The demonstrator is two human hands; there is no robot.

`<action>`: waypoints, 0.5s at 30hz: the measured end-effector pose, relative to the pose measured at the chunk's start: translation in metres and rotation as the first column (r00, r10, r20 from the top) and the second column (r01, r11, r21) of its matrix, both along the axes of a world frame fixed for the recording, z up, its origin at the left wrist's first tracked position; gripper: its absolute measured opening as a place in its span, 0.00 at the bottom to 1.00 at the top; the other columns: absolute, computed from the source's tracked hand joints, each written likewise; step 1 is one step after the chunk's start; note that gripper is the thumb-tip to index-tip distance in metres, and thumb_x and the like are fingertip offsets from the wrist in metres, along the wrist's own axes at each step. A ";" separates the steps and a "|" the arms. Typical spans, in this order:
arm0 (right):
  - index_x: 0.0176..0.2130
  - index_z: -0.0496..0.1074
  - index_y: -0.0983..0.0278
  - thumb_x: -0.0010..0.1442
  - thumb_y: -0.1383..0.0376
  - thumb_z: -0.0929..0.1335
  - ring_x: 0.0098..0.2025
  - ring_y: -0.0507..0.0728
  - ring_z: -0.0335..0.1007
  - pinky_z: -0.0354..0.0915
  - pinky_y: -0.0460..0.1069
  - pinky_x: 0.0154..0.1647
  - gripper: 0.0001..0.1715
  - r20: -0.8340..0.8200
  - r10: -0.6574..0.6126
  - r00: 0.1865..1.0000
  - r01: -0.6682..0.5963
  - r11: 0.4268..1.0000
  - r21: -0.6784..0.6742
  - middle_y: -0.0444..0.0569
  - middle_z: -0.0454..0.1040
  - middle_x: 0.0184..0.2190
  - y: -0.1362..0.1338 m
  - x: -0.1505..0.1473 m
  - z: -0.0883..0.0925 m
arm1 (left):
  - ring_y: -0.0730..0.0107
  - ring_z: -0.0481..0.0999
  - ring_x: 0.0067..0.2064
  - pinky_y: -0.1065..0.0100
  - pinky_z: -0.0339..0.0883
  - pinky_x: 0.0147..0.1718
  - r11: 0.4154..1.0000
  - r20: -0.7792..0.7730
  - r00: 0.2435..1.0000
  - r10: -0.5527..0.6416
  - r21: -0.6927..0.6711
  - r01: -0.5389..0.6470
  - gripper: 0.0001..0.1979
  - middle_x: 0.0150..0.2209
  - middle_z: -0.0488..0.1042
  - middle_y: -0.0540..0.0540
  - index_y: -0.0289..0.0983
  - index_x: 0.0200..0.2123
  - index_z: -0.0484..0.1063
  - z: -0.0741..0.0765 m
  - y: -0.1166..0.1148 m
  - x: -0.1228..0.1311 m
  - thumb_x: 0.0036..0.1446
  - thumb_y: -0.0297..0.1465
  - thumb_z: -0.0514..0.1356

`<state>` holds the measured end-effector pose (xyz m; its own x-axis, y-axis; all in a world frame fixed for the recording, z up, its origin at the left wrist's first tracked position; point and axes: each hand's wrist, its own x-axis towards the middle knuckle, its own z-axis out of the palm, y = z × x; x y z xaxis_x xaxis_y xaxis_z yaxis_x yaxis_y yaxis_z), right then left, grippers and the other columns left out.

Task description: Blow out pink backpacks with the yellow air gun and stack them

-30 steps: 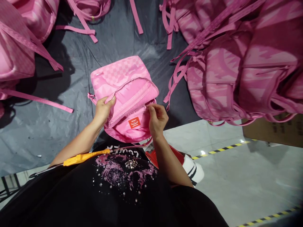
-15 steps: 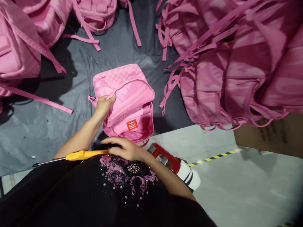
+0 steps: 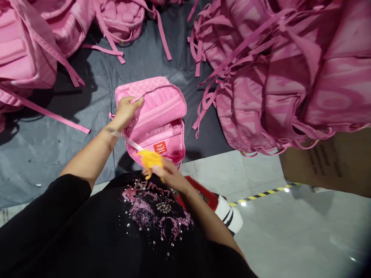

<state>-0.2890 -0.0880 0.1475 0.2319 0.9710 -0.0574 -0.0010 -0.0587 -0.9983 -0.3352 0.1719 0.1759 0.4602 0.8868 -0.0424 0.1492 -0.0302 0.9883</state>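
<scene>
A small pink backpack [image 3: 158,116] lies on a dark sheet [image 3: 58,127] in front of me, its front pocket flap lifted. An orange label [image 3: 160,147] shows on the pocket. My left hand [image 3: 126,109] grips the upper left edge of the flap, fingers curled over it. My right hand [image 3: 168,172] is closed round the yellow handle of a pair of scissors [image 3: 149,158], just below the bag. The metal blades point up and left toward my left wrist and are blurred by motion.
Piles of pink backpacks [image 3: 284,73] with loose straps fill the right side, and further pink bags [image 3: 26,46] lie at the upper left. A brown cardboard box [image 3: 327,162] sits at the right. A red stool [image 3: 203,193] shows beside my knee on a grey tiled floor.
My right hand left the bag's zip, dropped to my lap onto the yellow-handled scissors, then lifted them toward the bag. My left hand kept hold of the flap.
</scene>
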 end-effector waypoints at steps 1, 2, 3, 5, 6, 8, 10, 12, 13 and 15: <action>0.50 0.73 0.60 0.65 0.45 0.64 0.41 0.58 0.77 0.73 0.55 0.46 0.26 -0.061 -0.078 0.995 0.076 0.997 -0.033 0.49 0.78 0.39 -0.014 0.010 -0.002 | 0.80 0.50 0.20 0.72 0.39 0.20 1.000 0.003 1.000 -0.004 -0.013 0.004 0.21 0.16 0.53 0.55 0.38 0.18 0.58 -0.001 0.002 0.001 0.51 0.36 0.67; 0.49 0.72 0.59 0.65 0.43 0.63 0.39 0.58 0.77 0.73 0.56 0.45 0.27 -0.116 -0.193 0.974 0.184 0.980 -0.081 0.48 0.78 0.37 -0.029 0.019 -0.007 | 0.80 0.50 0.19 0.72 0.39 0.20 1.000 0.003 1.000 -0.004 -0.027 0.004 0.21 0.16 0.54 0.55 0.37 0.17 0.59 -0.002 0.004 0.002 0.51 0.35 0.67; 0.49 0.71 0.59 0.64 0.42 0.63 0.35 0.58 0.77 0.74 0.55 0.42 0.27 -0.144 -0.336 0.931 0.317 0.938 -0.139 0.47 0.78 0.34 -0.044 0.028 -0.012 | 0.80 0.50 0.19 0.71 0.39 0.20 0.999 0.001 1.000 0.001 -0.039 -0.001 0.21 0.16 0.54 0.55 0.37 0.17 0.59 -0.003 0.005 0.003 0.50 0.35 0.67; 0.46 0.68 0.58 0.63 0.40 0.63 0.26 0.56 0.72 0.72 0.52 0.32 0.28 -0.082 -0.569 0.818 0.538 0.808 -0.241 0.43 0.74 0.26 -0.070 0.039 -0.026 | 0.80 0.50 0.19 0.71 0.40 0.20 0.999 -0.013 1.000 0.026 -0.044 -0.026 0.20 0.16 0.54 0.55 0.37 0.17 0.59 -0.003 0.005 0.004 0.51 0.35 0.67; 0.45 0.67 0.58 0.62 0.39 0.63 0.22 0.54 0.68 0.70 0.51 0.27 0.28 -0.008 -0.612 0.791 0.586 0.761 -0.278 0.42 0.71 0.23 -0.081 0.042 -0.034 | 0.80 0.51 0.19 0.71 0.40 0.20 0.999 -0.031 0.999 0.036 -0.029 -0.037 0.20 0.16 0.54 0.55 0.37 0.18 0.59 -0.001 0.003 0.005 0.52 0.36 0.66; 0.46 0.67 0.59 0.61 0.38 0.64 0.19 0.53 0.64 0.65 0.50 0.23 0.30 0.099 -0.521 0.848 0.516 0.768 -0.379 0.40 0.68 0.19 -0.099 0.046 -0.048 | 0.78 0.53 0.20 0.71 0.43 0.21 0.998 -0.092 0.995 0.030 0.050 -0.026 0.19 0.17 0.55 0.55 0.37 0.19 0.60 0.004 -0.011 0.002 0.54 0.38 0.64; 0.50 0.68 0.62 0.58 0.38 0.66 0.19 0.54 0.66 0.65 0.49 0.23 0.34 0.075 -0.327 0.942 0.319 0.802 -0.506 0.41 0.70 0.19 -0.115 0.049 -0.060 | 0.75 0.61 0.23 0.71 0.51 0.24 0.979 -0.209 0.976 -0.059 0.180 0.098 0.17 0.19 0.62 0.52 0.36 0.22 0.66 0.010 -0.036 -0.005 0.56 0.41 0.62; 0.47 0.70 0.64 0.53 0.38 0.70 0.22 0.56 0.71 0.68 0.50 0.26 0.37 0.008 -0.313 0.950 0.259 0.770 -0.583 0.44 0.73 0.21 -0.128 0.057 -0.072 | 0.68 0.70 0.30 0.68 0.62 0.31 0.890 -0.372 0.888 -0.270 0.256 0.377 0.16 0.26 0.72 0.49 0.35 0.30 0.74 0.011 -0.068 -0.018 0.53 0.44 0.64; 0.44 0.70 0.65 0.50 0.38 0.71 0.24 0.57 0.73 0.69 0.50 0.28 0.37 -0.005 -0.383 0.924 0.303 0.739 -0.602 0.45 0.75 0.23 -0.133 0.063 -0.078 | 0.63 0.74 0.35 0.65 0.66 0.36 0.804 -0.441 0.797 -0.412 0.237 0.546 0.18 0.31 0.76 0.47 0.36 0.35 0.77 0.008 -0.081 -0.026 0.50 0.45 0.66; 0.38 0.71 0.65 0.45 0.40 0.75 0.28 0.58 0.75 0.70 0.50 0.31 0.35 -0.007 -0.547 0.837 0.430 0.665 -0.611 0.48 0.77 0.25 -0.139 0.074 -0.092 | 0.55 0.76 0.46 0.58 0.69 0.47 0.597 -0.465 0.588 -0.662 0.147 0.788 0.27 0.44 0.78 0.43 0.40 0.48 0.76 -0.008 -0.098 -0.047 0.45 0.46 0.70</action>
<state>-0.2151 -0.2271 0.0558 0.5917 0.4895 -0.6406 -0.3651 -0.5457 -0.7542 -0.3823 0.0741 0.1682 0.9622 0.2443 -0.1201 0.2418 -0.5647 0.7891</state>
